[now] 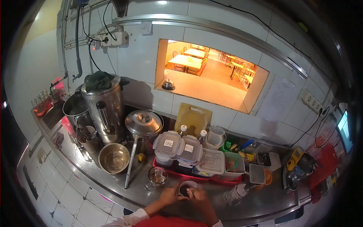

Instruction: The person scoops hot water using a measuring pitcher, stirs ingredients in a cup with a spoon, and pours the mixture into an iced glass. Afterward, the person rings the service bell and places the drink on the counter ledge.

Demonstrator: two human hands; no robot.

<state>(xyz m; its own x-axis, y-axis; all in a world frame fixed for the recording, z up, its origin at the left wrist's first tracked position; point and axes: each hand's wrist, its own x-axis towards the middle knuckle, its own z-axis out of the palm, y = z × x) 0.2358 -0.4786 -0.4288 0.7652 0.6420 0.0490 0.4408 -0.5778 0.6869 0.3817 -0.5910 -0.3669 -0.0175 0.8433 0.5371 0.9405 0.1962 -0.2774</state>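
Observation:
A white cup (193, 184) with dark contents stands on the steel counter at the front middle. My left hand (170, 195) is closed round the cup's left side, with thumb and fingers against it. Over the right side of the rim, my right hand (199, 196) is pinched closed; whatever it grips is too small to make out. Just left of the cup is a clear glass mug (157, 176) holding a brown drink and what look like ice cubes. To the right of my hands stands a clear glass jar (238, 192) with a wire clasp and pale contents.
Lidded plastic boxes (167, 143) fill a red tray (181, 174) behind the cup. A lidded pan (144, 123) points its long handle forward, beside a steel bowl (114, 159) and tall urn (104, 108). A yellow scale (295, 159) stands right, below a serving window (211, 75).

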